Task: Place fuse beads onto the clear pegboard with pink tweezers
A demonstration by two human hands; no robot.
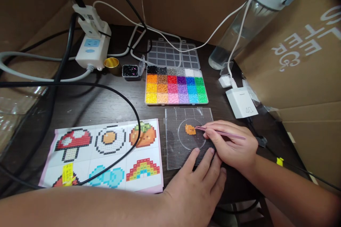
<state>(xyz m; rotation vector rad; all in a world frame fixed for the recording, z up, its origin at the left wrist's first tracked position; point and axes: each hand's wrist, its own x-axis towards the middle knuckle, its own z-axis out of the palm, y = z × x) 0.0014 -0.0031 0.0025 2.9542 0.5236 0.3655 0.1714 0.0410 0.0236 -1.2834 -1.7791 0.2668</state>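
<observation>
A clear pegboard [176,149] lies on the dark table with a small patch of orange beads [190,129] on it. My right hand [231,145] is closed on pink tweezers [221,133], whose tip touches the orange patch. My left hand [199,181] lies flat with its fingers stretched onto the pegboard's near edge. A bead box [176,88] with many coloured compartments stands open just behind the pegboard. A pattern sheet [106,156] with mushroom, egg, orange and rainbow pictures lies to the left.
A power strip [93,48] with plugs, a gold cap [111,63] and a small tub of dark beads [130,71] sit at the back left. A clear bottle [239,32] and white charger [242,103] are on the right. Black cable [128,103] crosses the sheet. Cardboard walls surround the table.
</observation>
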